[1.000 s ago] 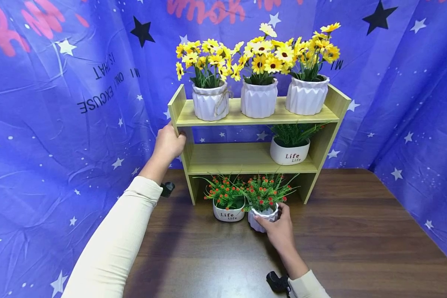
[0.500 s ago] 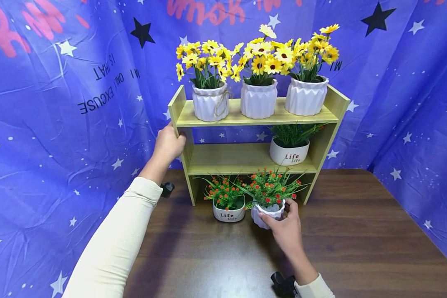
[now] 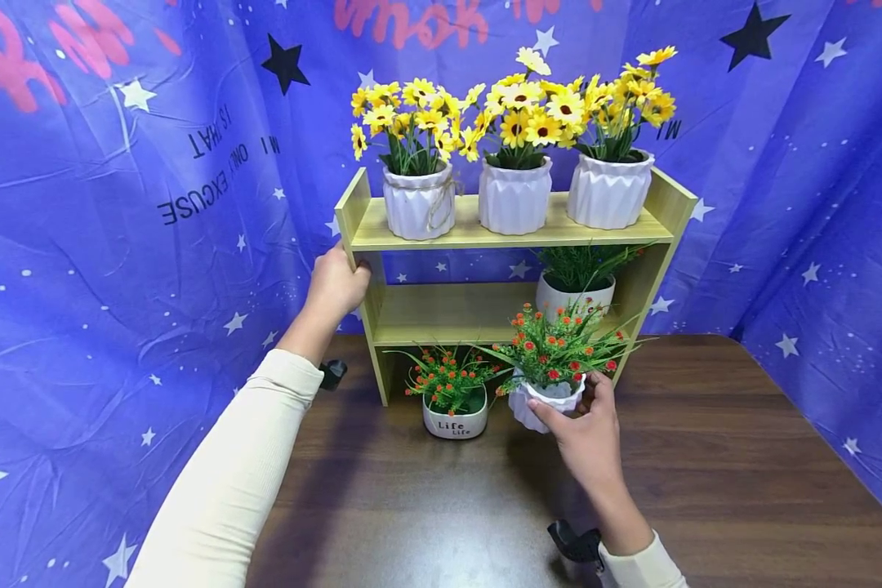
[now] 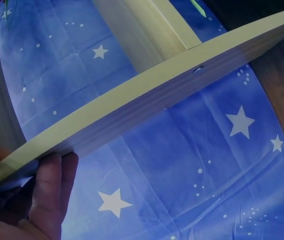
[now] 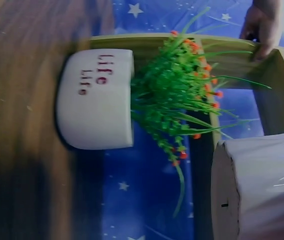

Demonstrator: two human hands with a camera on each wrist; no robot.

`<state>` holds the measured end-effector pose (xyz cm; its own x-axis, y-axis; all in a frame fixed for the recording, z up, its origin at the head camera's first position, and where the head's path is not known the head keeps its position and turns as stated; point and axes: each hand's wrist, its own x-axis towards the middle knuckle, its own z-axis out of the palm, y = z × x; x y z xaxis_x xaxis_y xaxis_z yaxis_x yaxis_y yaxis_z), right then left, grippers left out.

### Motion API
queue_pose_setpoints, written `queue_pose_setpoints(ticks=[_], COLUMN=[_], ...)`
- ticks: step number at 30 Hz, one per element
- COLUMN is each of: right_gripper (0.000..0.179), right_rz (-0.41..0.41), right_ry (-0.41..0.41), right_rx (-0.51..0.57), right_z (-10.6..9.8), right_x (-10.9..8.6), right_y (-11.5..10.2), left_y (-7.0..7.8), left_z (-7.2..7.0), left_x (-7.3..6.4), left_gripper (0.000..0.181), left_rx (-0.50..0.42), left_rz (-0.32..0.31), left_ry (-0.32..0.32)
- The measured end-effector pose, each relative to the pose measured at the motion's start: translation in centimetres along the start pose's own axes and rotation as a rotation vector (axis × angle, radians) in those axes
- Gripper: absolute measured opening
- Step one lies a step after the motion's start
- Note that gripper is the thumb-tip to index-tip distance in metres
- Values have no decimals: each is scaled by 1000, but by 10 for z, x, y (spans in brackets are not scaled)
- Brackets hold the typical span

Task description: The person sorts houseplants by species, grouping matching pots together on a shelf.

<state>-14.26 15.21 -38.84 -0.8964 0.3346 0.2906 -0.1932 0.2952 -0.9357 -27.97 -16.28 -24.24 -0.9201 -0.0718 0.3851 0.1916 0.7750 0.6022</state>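
Note:
A wooden shelf rack (image 3: 448, 312) stands on the table, and my left hand (image 3: 338, 282) grips its left side panel. In the left wrist view, the fingers (image 4: 49, 187) curl round the panel's edge. My right hand (image 3: 591, 433) holds a white ribbed flowerpot (image 3: 527, 406) of red-flowered greenery, between the thumb and the other fingers. The flowerpot hangs above the table before the rack's lower right, slightly tilted. In the right wrist view its base and ribbed side (image 5: 269, 187) show. Left of it, an oval "Life" pot (image 3: 454, 423) with red flowers stands at the rack's foot.
Three white pots of yellow daisies (image 3: 514, 200) line the top shelf. On the right of the middle shelf is another "Life" pot (image 3: 556, 298) of green grass, partly hidden by the held plant. Brown tabletop (image 3: 735, 457) extends right; a starry blue cloth (image 3: 118, 327) hangs around.
My right hand has lifted the ribbed flowerpot off the table and carried it up and to the right. My left hand keeps its grip on the panel.

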Motion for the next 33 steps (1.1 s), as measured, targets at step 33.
queue_pose_setpoints(ticks=[33], right_gripper=[79], right_rz=[-45], right_ry=[-31], right_rx=[125], right_z=[48], right_x=[65], right_y=[-25], left_y=[-2], left_z=[1], left_x=[1], left_gripper=[32], left_rx=[4], left_rz=[-1], left_ry=[-3])
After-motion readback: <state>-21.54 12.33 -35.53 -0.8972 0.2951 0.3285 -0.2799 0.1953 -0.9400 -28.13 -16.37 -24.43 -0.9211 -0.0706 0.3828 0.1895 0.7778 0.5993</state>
